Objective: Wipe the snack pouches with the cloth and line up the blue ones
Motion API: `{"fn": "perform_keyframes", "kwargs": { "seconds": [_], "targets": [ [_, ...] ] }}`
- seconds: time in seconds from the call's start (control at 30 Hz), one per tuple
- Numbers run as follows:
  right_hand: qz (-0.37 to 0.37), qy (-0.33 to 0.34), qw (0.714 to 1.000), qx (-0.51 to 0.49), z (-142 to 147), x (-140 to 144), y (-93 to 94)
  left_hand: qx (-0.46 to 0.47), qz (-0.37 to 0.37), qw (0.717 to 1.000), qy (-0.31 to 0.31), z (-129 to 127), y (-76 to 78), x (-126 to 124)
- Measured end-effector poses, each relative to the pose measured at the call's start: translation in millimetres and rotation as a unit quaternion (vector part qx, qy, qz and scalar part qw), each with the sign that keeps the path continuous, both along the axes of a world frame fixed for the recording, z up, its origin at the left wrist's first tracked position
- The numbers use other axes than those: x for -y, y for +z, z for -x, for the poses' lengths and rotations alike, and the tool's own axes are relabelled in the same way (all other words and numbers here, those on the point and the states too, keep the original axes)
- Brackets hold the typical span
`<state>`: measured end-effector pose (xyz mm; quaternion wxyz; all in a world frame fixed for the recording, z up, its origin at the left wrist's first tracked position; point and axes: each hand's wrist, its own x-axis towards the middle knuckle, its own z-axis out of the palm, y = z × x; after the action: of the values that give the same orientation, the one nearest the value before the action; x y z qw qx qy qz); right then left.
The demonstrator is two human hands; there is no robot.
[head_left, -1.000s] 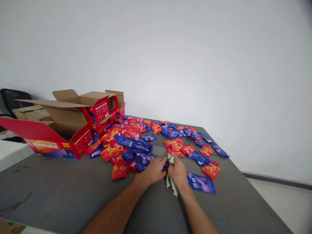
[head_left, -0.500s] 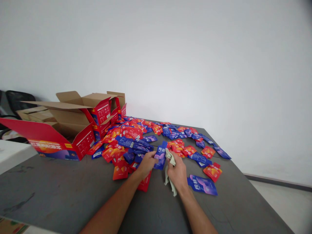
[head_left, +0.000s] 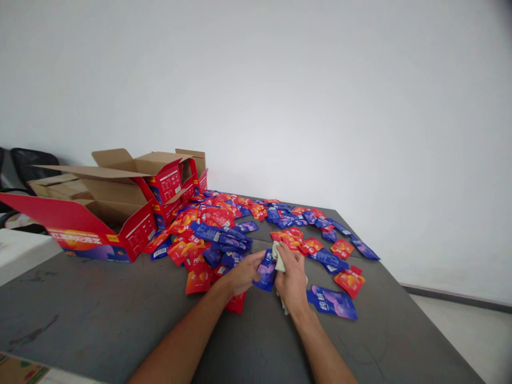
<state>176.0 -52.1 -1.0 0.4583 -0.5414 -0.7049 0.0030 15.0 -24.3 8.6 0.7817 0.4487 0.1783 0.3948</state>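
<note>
At the lower centre of the frame a blue packet (head_left: 265, 271) is pinched in the left hand (head_left: 242, 274) while a pale cloth (head_left: 279, 255) is clamped in the right hand (head_left: 291, 274) against it, so the slick packet could slip free under hard rubbing.

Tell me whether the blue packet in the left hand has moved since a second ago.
Yes. The blue packet has come up out from between the hands and now stands against the cloth, nearer the blue packet lying flat on the table.
</note>
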Motion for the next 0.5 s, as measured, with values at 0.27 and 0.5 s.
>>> {"fn": "perform_keyframes", "kwargs": {
  "seconds": [0.27, 0.5],
  "targets": [
    [0.016, 0.062, 0.995, 0.070, 5, 2, -0.3, 0.046, -0.002, 0.999, 0.029, 1, -0.7, -5],
    [0.061, 0.165, 0.976, 0.127, 21, 12, 5.2, 0.084, 0.082, 0.986, 0.120, 9, 0.6, -17]
  ]
}}
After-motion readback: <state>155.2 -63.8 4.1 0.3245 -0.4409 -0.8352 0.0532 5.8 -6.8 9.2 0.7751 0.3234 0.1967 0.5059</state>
